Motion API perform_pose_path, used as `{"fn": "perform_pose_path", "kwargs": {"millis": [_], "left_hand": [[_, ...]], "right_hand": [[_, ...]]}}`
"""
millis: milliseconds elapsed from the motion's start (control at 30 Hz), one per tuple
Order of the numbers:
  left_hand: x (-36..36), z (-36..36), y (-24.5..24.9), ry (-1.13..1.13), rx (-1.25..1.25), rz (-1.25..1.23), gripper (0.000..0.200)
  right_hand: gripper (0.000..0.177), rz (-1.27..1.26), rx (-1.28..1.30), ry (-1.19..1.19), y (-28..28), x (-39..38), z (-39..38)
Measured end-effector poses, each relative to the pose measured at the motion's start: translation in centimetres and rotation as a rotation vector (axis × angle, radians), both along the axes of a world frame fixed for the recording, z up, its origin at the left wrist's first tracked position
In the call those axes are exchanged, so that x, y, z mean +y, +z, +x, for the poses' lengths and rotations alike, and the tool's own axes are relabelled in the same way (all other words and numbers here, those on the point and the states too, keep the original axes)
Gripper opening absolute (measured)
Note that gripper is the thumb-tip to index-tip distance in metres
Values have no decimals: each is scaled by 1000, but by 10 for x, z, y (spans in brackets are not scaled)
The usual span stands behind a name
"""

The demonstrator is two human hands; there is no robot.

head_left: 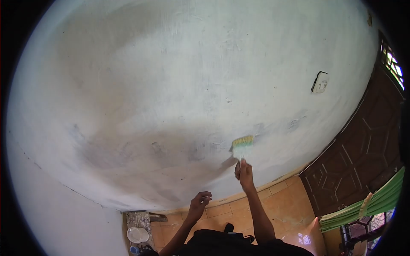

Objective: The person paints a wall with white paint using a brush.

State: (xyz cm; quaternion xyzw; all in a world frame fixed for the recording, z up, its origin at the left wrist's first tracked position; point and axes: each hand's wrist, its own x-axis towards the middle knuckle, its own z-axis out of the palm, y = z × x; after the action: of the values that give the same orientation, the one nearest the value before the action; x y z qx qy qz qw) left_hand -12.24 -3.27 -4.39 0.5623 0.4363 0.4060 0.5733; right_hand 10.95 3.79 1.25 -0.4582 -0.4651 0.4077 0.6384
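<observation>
My right hand [244, 174] is closed round the handle of a wide paintbrush [242, 147]. The brush points upward, its yellowish bristles at or very near the pale wall [192, 98]; contact is hard to make out. Whitish and green colour shows on its lower part. Lower and to the left, my left hand [199, 205] is raised in front of the wall with its fingers curled. Something small and pale shows between those fingers, too small to name. Grey, patchy areas mark the wall left of the brush, partly in shadow.
A switch plate [320, 82] is on the wall at the right. Beyond stands a dark panelled door [341, 166], with a green curtain [376, 205] below it. At lower left, a worn stand [139, 219] bears white dishes [134, 234] and a blue cup [134, 250]. Orange tiles [277, 207] cover the floor.
</observation>
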Motion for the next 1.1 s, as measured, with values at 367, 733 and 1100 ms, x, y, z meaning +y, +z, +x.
{"fn": "perform_pose_path", "kwargs": {"millis": [367,733,1100], "left_hand": [[-3,49,-3,81,-82,-23,20],[-4,91,4,164,-47,2,21],[-12,101,3,225,-75,19,22]], "right_hand": [[53,-30,19,51,50,-15,39],[52,-179,97,123,-16,-33,57],[51,-196,-203,141,-80,-24,67]]}}
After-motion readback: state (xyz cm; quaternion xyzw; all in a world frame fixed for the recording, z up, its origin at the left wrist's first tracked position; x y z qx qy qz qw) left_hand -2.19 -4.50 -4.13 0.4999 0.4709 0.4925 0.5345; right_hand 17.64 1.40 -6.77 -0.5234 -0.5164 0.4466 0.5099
